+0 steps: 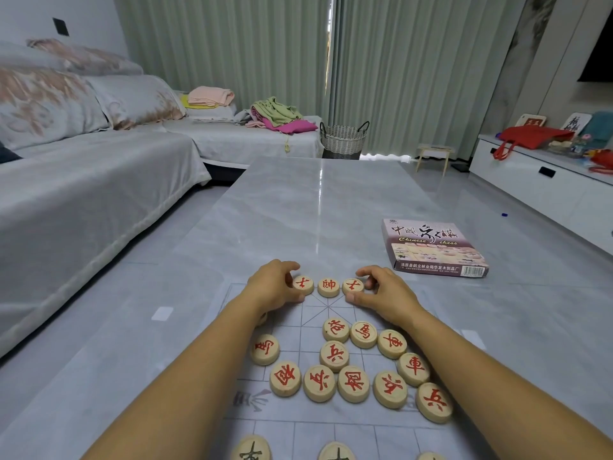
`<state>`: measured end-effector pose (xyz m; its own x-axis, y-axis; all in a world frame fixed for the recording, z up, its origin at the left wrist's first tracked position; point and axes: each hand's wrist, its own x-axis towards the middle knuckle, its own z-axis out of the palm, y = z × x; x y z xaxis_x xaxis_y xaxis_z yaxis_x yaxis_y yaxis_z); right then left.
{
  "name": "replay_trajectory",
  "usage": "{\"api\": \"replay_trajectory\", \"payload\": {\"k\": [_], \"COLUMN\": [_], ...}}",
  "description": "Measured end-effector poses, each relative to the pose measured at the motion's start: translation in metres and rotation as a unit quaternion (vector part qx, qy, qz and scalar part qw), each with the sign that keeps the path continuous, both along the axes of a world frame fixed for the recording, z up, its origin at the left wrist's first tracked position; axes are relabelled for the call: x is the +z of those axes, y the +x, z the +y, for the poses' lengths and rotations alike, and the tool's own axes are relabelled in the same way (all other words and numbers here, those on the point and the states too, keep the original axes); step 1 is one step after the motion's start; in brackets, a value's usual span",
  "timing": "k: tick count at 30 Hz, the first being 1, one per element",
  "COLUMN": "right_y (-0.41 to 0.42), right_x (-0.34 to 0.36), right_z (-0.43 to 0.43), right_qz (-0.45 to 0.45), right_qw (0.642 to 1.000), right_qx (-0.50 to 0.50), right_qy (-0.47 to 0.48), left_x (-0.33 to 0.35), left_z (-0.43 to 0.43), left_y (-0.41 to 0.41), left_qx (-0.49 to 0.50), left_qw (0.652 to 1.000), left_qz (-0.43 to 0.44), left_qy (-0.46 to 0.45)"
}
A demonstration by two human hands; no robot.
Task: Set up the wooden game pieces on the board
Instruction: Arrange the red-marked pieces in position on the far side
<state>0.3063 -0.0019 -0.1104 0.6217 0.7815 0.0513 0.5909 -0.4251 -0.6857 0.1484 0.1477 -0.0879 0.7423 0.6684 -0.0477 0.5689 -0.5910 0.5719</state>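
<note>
Grey marble surface [315,207] carries the board [351,429] at lower centre. Left grip [277,287] pinches one red piece [303,284] and right grip [381,292] a second piece [352,286], flanking a third piece [328,287] at the board's far edge. Loose pieces [334,356] cluster below.

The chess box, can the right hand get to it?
Probably yes. The chess box lies on the table to the right of and beyond the right hand, with only bare surface between them. The hand would first need to let go of the red piece it pinches.
</note>
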Motion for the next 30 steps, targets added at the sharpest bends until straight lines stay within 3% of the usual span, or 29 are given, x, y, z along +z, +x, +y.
{"api": "replay_trajectory", "payload": {"k": [3, 9, 14, 20, 23, 26, 28, 30], "right_y": [0.001, 0.001, -0.001, 0.003, 0.004, 0.005, 0.004, 0.003], "right_x": [0.003, 0.009, 0.01, 0.006, 0.004, 0.004, 0.004, 0.007], "right_z": [-0.004, -0.011, -0.015, -0.015, -0.015, -0.015, -0.016, -0.018], "right_qz": [0.086, 0.153, 0.163, 0.165, 0.16, 0.155, 0.158, 0.173], "right_qw": [0.995, 0.983, 0.976, 0.971, 0.972, 0.974, 0.973, 0.969], "right_qx": [0.002, -0.003, -0.014, -0.036, -0.036, -0.035, -0.034, -0.036], "right_qy": [0.042, 0.105, 0.141, 0.167, 0.167, 0.162, 0.164, 0.174], "left_x": [0.004, 0.01, 0.004, 0.0, -0.003, -0.012, -0.014, -0.014], "left_z": [0.002, 0.012, 0.003, -0.017, -0.018, -0.016, -0.016, -0.018], "left_y": [-0.011, -0.074, -0.116, -0.101, -0.117, -0.136, -0.139, -0.136], "left_qx": [-0.008, 0.038, 0.04, -0.054, -0.022, 0.037, 0.071, 0.078], "left_qw": [0.999, 0.996, 0.984, 0.986, 0.968, 0.923, 0.908, 0.913], "left_qz": [-0.021, -0.064, -0.117, -0.091, -0.146, -0.265, -0.312, -0.308], "left_qy": [-0.046, -0.058, -0.128, -0.132, -0.203, -0.275, -0.272, -0.257]}}
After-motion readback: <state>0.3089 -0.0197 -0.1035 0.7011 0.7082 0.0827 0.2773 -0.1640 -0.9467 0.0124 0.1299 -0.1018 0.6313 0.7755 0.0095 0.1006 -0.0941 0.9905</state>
